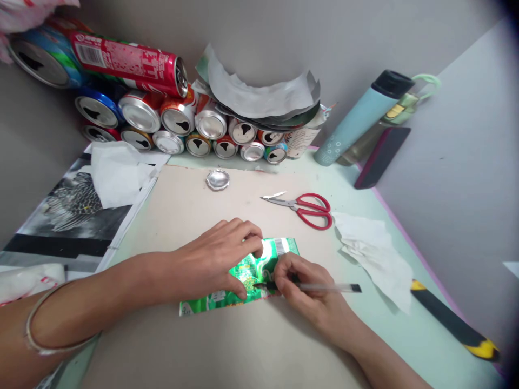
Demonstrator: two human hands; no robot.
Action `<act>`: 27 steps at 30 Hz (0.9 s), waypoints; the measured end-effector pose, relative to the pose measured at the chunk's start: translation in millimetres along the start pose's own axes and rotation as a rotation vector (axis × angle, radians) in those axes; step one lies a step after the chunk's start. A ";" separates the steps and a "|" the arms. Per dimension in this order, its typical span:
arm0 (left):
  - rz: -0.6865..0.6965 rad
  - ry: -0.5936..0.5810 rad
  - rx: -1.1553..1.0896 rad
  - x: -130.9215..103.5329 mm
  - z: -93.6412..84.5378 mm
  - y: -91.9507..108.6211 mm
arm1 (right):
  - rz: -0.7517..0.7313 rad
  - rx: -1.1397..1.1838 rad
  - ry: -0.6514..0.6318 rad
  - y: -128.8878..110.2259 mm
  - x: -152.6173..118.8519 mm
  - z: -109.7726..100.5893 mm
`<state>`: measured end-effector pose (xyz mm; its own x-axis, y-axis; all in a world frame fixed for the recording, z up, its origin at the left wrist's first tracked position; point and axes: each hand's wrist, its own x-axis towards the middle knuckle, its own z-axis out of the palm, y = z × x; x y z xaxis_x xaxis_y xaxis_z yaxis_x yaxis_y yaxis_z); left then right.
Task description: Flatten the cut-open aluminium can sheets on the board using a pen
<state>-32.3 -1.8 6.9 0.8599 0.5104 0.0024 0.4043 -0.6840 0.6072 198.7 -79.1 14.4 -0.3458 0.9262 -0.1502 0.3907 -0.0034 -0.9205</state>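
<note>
A flattened sheet of green printed can metal (265, 267) lies on the beige board (174, 346) in front of me. My left hand (219, 259) rests across its left part, fingers spread and thumb pressing near the lower edge. With my right hand (302, 281) I grip a pen (328, 287) with a clear barrel and black end. Its tip points left and meets the sheet, or hovers just over it, near my left thumb. Beyond the hands lie red-handled scissors (312, 210) with a thin metal sliver by the blades, and a round can base (218, 180).
Stacked drink cans (178, 119) line the back, with curved metal sheets (263, 97) on top. At right stand a blue bottle (360, 119) and a dark phone-like slab (383, 156). Crumpled tissue (377, 254) and a black-yellow cutter (454, 319) lie below. A bird picture (73, 200) is left.
</note>
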 end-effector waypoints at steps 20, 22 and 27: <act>-0.024 -0.026 -0.008 1.3 -3.2 3.7 | 0.004 -0.002 -0.015 -0.1 0.3 0.1; -0.019 -0.022 -0.003 1.5 -2.8 3.3 | -0.003 0.000 -0.017 -0.8 -0.1 0.1; -0.004 -0.009 -0.001 0.9 -2.3 1.3 | -0.013 -0.017 -0.010 -1.9 0.6 -0.4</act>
<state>-31.7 -1.1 9.6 0.8608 0.5089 -0.0071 0.4078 -0.6813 0.6079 198.2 -78.4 16.3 -0.3596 0.9223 -0.1417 0.4001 0.0153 -0.9163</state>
